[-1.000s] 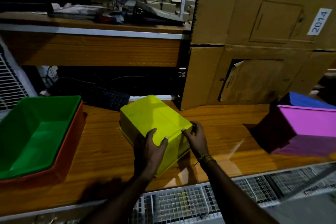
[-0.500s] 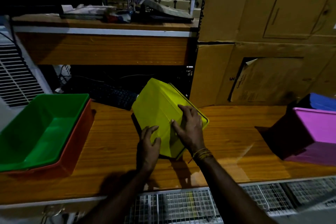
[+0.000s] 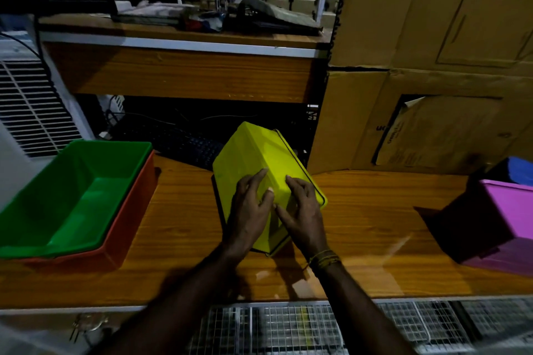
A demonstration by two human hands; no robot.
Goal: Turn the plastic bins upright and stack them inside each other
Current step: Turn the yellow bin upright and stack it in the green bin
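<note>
A yellow bin [image 3: 253,158] is tipped up on one side at the middle of the wooden table [image 3: 360,228], its rim toward the right. My left hand [image 3: 249,210] and my right hand [image 3: 302,210] both press on its near face, side by side. At the left a green bin [image 3: 72,196] sits upright, nested inside an orange-red bin [image 3: 127,225]. At the right edge a pink bin [image 3: 507,216] lies upside down, with a blue bin [image 3: 519,170] behind it.
Large cardboard boxes [image 3: 432,81] stand along the back right. A wooden shelf [image 3: 178,72] overhangs a dark keyboard [image 3: 184,144] behind the yellow bin. A white grille unit [image 3: 28,106] is at far left. Wire mesh [image 3: 288,328] runs below the table's front edge.
The yellow bin has gone from lying upside down to being tipped up on its side. Both hands have shifted from its corners onto its near face, closer together.
</note>
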